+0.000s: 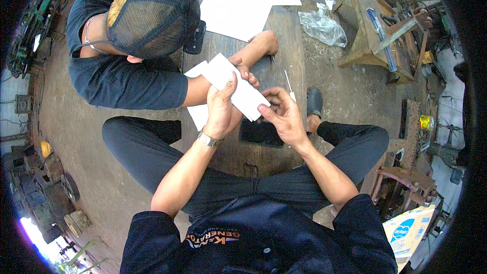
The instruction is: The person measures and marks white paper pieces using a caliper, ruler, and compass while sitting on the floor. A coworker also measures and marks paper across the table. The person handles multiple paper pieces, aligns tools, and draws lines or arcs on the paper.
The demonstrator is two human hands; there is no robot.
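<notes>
A folded strip of white paper (pixel 243 94) lies slantwise between my two hands above the wooden bench. My left hand (pixel 222 106), with a metal watch at its wrist, grips the strip's near side, thumb on top. At the strip's lower right end, my right hand (pixel 285 119) pinches the edge between thumb and curled fingers. Just beyond the strip is a co-worker's hand (pixel 247 73); whether it touches the paper I cannot tell. More white paper (pixel 199 116) lies partly hidden beneath the co-worker's forearm. Below the strip is a dark flat rectangular thing (pixel 261 133).
A co-worker in a mesh cap (pixel 154 18) leans over the bench (pixel 289 35) from the left. Large white sheets (pixel 236 12) lie at its far end. A thin tool with a pale handle (pixel 290 89) and a clear plastic bag (pixel 324 26) are to the right, near a wooden stand (pixel 375 45).
</notes>
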